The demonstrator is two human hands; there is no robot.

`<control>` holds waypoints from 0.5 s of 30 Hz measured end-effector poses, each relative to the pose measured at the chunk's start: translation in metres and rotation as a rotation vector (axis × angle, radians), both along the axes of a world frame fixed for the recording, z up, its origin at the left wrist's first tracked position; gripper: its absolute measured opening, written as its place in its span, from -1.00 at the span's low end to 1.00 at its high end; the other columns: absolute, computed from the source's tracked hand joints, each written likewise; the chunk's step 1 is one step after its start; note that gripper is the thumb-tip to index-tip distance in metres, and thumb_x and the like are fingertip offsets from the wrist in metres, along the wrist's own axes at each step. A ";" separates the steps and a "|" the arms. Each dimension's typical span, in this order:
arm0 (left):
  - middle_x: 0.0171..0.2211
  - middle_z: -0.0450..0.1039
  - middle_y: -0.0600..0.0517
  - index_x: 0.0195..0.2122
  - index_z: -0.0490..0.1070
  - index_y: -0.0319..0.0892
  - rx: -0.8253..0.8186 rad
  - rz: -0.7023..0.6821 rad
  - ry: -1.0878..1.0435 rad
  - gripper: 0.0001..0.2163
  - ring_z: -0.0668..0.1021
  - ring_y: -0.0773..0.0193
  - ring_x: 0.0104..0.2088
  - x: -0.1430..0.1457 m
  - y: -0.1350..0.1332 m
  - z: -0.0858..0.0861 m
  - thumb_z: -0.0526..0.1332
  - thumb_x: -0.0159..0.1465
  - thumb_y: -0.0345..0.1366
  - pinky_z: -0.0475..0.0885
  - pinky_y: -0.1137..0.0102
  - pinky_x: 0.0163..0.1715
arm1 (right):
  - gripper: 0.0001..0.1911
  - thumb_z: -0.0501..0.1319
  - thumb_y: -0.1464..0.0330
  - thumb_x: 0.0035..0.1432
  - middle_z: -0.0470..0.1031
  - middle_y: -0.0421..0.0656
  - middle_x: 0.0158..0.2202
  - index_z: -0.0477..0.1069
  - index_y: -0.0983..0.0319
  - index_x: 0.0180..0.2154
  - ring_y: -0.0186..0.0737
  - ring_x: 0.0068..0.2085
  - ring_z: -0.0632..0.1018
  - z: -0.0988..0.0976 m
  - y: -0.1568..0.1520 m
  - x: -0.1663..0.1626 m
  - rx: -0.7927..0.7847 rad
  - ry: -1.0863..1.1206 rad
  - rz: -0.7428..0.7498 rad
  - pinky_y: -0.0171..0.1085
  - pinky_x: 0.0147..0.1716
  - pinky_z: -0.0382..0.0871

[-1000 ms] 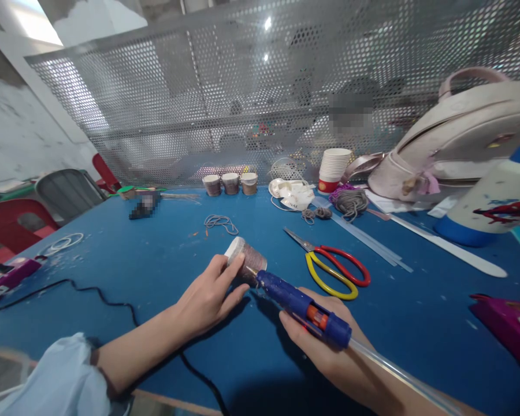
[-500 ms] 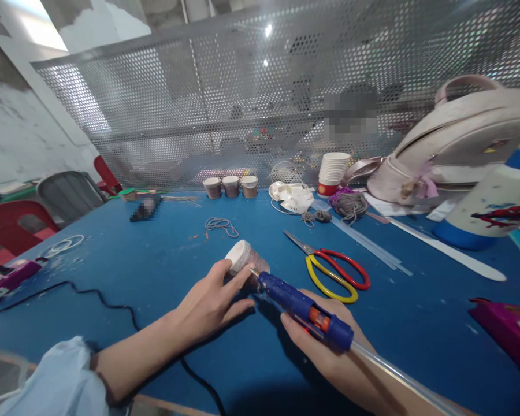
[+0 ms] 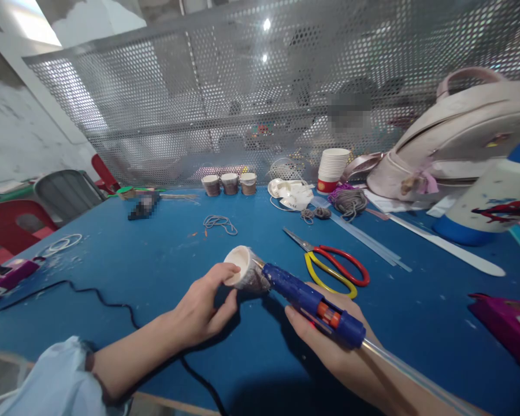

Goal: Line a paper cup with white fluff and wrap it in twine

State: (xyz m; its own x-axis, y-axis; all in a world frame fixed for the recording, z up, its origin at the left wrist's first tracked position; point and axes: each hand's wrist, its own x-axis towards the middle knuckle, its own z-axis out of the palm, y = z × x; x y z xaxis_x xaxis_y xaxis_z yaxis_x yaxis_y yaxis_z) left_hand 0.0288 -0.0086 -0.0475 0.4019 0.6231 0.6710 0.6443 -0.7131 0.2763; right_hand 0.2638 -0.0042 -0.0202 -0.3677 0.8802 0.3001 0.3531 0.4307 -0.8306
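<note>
A small paper cup [image 3: 255, 278], wrapped in grey-brown yarn, lies tilted on the blue table with its white mouth toward the left. My left hand [image 3: 208, 300] grips its rim, fingers reaching into the mouth. In my right hand [image 3: 329, 341] is a blue glue gun [image 3: 303, 294] with a long clear glue stick out of its back. The gun's metal nozzle meets, or nearly meets, the cup's side near the rim. Just beyond the gun lie scissors [image 3: 335, 263] with red and yellow handles. A loose grey cord [image 3: 220, 224] rests behind the cup.
Three yarn-wrapped cups [image 3: 229, 184] stand at the back, left of a white paper cup stack [image 3: 333, 171]. Grey yarn [image 3: 349, 202], clear glue sticks [image 3: 368, 240], a bottle [image 3: 481, 202] and a bag [image 3: 450, 144] occupy the right. A black cable [image 3: 99, 303] crosses the left side.
My left hand has shifted from the cup's side to its rim, and the cup has turned so its mouth shows more. The glue gun has moved slightly right.
</note>
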 end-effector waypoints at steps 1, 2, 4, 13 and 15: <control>-0.14 0.43 -0.12 0.09 0.11 -0.15 0.006 0.022 -0.030 -0.57 0.57 0.24 -0.19 0.001 -0.001 0.000 0.13 0.21 -0.51 0.54 0.36 -0.20 | -0.76 0.13 0.31 0.14 0.25 -0.30 -0.63 0.19 0.17 -0.55 -0.37 -0.61 0.32 0.000 0.000 0.000 -0.001 0.001 0.000 -0.40 -0.61 0.27; -0.17 0.44 -0.10 0.08 0.11 -0.16 0.004 0.048 -0.047 -0.58 0.58 0.26 -0.22 0.002 -0.001 0.000 0.14 0.21 -0.50 0.54 0.37 -0.22 | -0.76 0.13 0.31 0.13 0.24 -0.30 -0.63 0.19 0.17 -0.55 -0.37 -0.61 0.31 0.001 0.000 0.000 -0.001 0.005 -0.002 -0.40 -0.61 0.27; -0.22 0.47 -0.06 0.05 0.12 -0.16 -0.028 0.090 -0.061 -0.62 0.60 0.27 -0.26 0.002 -0.002 0.000 0.14 0.21 -0.46 0.55 0.38 -0.23 | -0.76 0.14 0.32 0.11 0.22 -0.31 -0.64 0.18 0.17 -0.56 -0.38 -0.62 0.29 0.001 0.000 -0.001 -0.009 0.014 -0.006 -0.41 -0.63 0.25; -0.33 0.49 0.01 -0.12 0.17 -0.13 -0.230 0.284 -0.175 -0.81 0.59 0.30 -0.34 0.005 0.002 0.001 0.13 0.26 -0.29 0.53 0.39 -0.33 | -0.77 0.13 0.34 0.12 0.22 -0.31 -0.64 0.17 0.17 -0.55 -0.39 -0.62 0.28 0.000 0.001 -0.001 -0.014 0.004 0.040 -0.40 -0.62 0.23; -0.40 0.44 0.08 -0.19 0.18 -0.13 -0.246 0.300 -0.213 -0.86 0.54 0.35 -0.42 0.007 0.004 0.001 0.12 0.27 -0.28 0.48 0.47 -0.44 | -0.76 0.13 0.34 0.12 0.19 -0.33 -0.64 0.16 0.17 -0.55 -0.40 -0.62 0.26 0.000 0.001 -0.001 -0.006 -0.001 0.049 -0.40 -0.62 0.20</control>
State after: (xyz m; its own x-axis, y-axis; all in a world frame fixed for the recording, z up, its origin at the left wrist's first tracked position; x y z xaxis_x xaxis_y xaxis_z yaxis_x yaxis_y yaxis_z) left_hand 0.0357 -0.0048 -0.0465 0.0481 0.8428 0.5361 0.7229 -0.3997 0.5636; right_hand 0.2626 -0.0035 -0.0197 -0.4104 0.8631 0.2944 0.3329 0.4424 -0.8328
